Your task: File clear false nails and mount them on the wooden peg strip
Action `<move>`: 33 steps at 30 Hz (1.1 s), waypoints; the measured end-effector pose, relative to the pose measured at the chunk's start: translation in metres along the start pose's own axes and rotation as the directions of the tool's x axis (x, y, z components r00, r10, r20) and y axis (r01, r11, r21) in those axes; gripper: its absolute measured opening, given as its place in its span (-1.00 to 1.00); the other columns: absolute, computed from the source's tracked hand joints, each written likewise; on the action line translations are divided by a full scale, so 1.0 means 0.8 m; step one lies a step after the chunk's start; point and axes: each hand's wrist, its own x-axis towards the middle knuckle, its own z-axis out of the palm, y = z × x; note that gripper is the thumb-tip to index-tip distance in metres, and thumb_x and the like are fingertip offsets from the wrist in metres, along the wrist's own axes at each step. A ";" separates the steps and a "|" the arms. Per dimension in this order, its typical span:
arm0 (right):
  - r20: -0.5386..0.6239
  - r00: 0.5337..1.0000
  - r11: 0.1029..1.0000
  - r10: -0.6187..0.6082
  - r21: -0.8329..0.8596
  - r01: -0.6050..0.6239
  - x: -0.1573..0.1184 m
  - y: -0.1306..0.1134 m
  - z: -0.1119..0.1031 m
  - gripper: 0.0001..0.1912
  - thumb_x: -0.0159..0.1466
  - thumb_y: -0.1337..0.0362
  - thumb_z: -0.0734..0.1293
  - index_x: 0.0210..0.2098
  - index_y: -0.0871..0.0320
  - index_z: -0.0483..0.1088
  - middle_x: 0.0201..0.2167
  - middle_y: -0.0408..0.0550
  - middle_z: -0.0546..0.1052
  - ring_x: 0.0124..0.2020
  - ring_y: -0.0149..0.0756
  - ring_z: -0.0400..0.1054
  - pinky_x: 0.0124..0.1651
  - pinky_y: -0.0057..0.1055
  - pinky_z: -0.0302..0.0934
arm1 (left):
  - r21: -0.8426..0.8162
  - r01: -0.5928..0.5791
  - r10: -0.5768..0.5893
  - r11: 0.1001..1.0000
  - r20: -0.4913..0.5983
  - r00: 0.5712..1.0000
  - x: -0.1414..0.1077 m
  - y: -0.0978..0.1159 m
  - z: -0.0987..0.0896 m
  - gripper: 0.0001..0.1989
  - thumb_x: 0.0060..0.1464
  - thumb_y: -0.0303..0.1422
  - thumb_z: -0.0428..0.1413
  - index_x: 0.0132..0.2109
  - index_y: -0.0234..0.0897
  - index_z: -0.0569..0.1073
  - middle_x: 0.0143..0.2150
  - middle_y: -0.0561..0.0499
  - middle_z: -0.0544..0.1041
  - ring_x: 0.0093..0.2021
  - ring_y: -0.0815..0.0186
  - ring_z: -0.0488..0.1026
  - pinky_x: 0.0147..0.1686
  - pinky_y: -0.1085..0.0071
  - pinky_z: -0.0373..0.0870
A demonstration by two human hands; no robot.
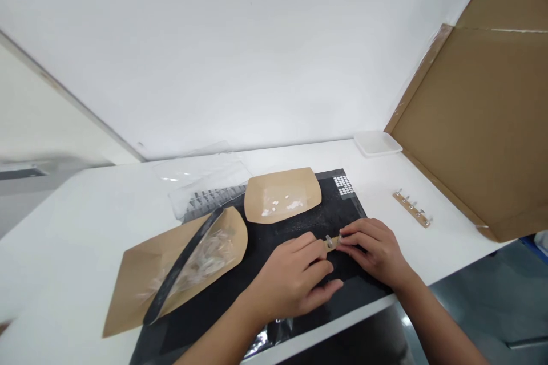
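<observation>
Both my hands meet over a black mat (329, 218), pinching a small tan strip with metal pins (332, 243) between their fingertips. My left hand (291, 279) holds the strip's near end, and my right hand (372, 249) holds its other end. A similar pin-studded strip (411, 209) lies on the white table to the right of my right hand. A kraft paper tray (282, 195) holding small white bits sits on the mat, beyond my hands.
To the left, a clear bag of small parts (201, 259) and a dark curved band (184, 265) lie on a kraft paper sheet (148, 279). A clear bag of grey comb-like pieces (205, 191) lies behind. A white tray (377, 144) and an upright cardboard sheet (475, 125) stand at the back right.
</observation>
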 end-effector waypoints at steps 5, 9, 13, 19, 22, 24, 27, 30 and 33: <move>0.004 1.000 0.998 -0.020 -0.052 0.020 -0.001 -0.001 0.001 -0.89 0.35 0.35 0.51 -0.22 0.09 0.50 -0.16 -0.11 0.68 -0.18 -0.31 0.57 -0.10 -0.29 0.36 | 0.019 -0.003 0.003 1.000 0.020 1.000 -0.001 0.002 0.000 -0.88 0.26 -0.32 0.25 -0.21 -0.26 0.52 -0.30 -0.04 0.53 -0.32 0.25 0.41 -0.32 0.29 0.41; 0.044 0.999 0.995 -0.028 -0.099 0.032 -0.001 -0.003 0.001 -0.91 0.39 0.38 0.45 -0.25 0.09 0.50 -0.22 -0.09 0.68 -0.24 -0.30 0.56 -0.15 -0.30 0.35 | 0.025 -0.001 0.000 1.000 0.022 1.000 0.000 0.002 -0.001 -0.87 0.27 -0.31 0.25 -0.23 -0.27 0.52 -0.33 -0.03 0.51 -0.35 0.26 0.39 -0.35 0.31 0.40; 0.105 0.994 0.990 -0.014 -0.141 0.028 0.000 -0.005 0.000 -0.89 0.46 0.31 0.37 -0.23 0.06 0.53 -0.30 -0.07 0.66 -0.28 -0.27 0.56 -0.20 -0.29 0.38 | 0.017 0.007 -0.008 1.000 0.030 1.000 0.001 0.002 -0.001 -0.87 0.28 -0.32 0.24 -0.23 -0.28 0.53 -0.33 -0.04 0.51 -0.34 0.26 0.40 -0.35 0.30 0.41; 0.156 0.988 0.986 -0.013 -0.162 0.039 0.000 -0.005 0.001 -0.83 0.50 0.25 0.31 -0.20 0.05 0.53 -0.33 -0.06 0.63 -0.30 -0.28 0.54 -0.21 -0.28 0.38 | 0.021 0.008 -0.009 1.000 0.020 1.000 0.000 0.002 -0.001 -0.84 0.29 -0.29 0.22 -0.25 -0.27 0.54 -0.36 -0.04 0.50 -0.35 0.24 0.39 -0.37 0.29 0.41; 0.182 0.983 0.984 -0.021 -0.173 0.053 0.003 -0.007 -0.001 -0.82 0.51 0.26 0.31 -0.24 0.04 0.51 -0.36 -0.08 0.62 -0.31 -0.29 0.53 -0.22 -0.27 0.35 | 0.020 0.012 -0.012 1.000 0.007 1.000 0.000 0.004 -0.002 -0.84 0.29 -0.29 0.22 -0.25 -0.27 0.54 -0.36 -0.03 0.49 -0.35 0.24 0.39 -0.38 0.28 0.40; 0.200 0.979 0.981 -0.031 -0.181 0.068 0.006 -0.008 -0.003 -0.80 0.50 0.28 0.32 -0.28 0.04 0.49 -0.38 -0.10 0.61 -0.32 -0.30 0.53 -0.22 -0.27 0.33 | 0.020 0.021 -0.021 1.000 0.005 1.000 0.001 0.006 -0.003 -0.84 0.29 -0.28 0.21 -0.25 -0.27 0.54 -0.37 -0.02 0.49 -0.36 0.24 0.38 -0.39 0.27 0.39; 0.216 0.975 0.971 -0.061 -0.213 0.108 0.010 -0.010 -0.007 -0.79 0.48 0.34 0.34 -0.33 0.06 0.44 -0.40 -0.14 0.61 -0.34 -0.33 0.52 -0.26 -0.28 0.26 | 0.024 0.021 -0.021 1.000 0.012 1.000 0.002 0.008 -0.004 -0.83 0.31 -0.27 0.20 -0.24 -0.26 0.53 -0.37 0.00 0.49 -0.35 0.25 0.39 -0.38 0.28 0.40; 0.225 0.971 0.958 -0.087 -0.250 0.144 0.014 -0.011 -0.009 -0.78 0.45 0.40 0.36 -0.35 0.07 0.40 -0.40 -0.17 0.61 -0.37 -0.36 0.51 -0.31 -0.28 0.19 | 0.036 0.002 -0.003 0.999 0.021 1.000 0.003 0.008 -0.004 -0.83 0.32 -0.27 0.20 -0.23 -0.26 0.52 -0.38 0.01 0.48 -0.33 0.25 0.43 -0.36 0.28 0.42; 0.227 0.969 0.953 -0.093 -0.262 0.153 0.015 -0.012 -0.008 -0.76 0.43 0.43 0.37 -0.37 0.08 0.37 -0.42 -0.19 0.61 -0.39 -0.38 0.49 -0.33 -0.26 0.15 | 0.053 -0.008 0.006 0.999 0.031 1.000 0.003 0.008 -0.004 -0.84 0.30 -0.27 0.22 -0.22 -0.25 0.52 -0.37 0.03 0.48 -0.32 0.25 0.45 -0.35 0.29 0.42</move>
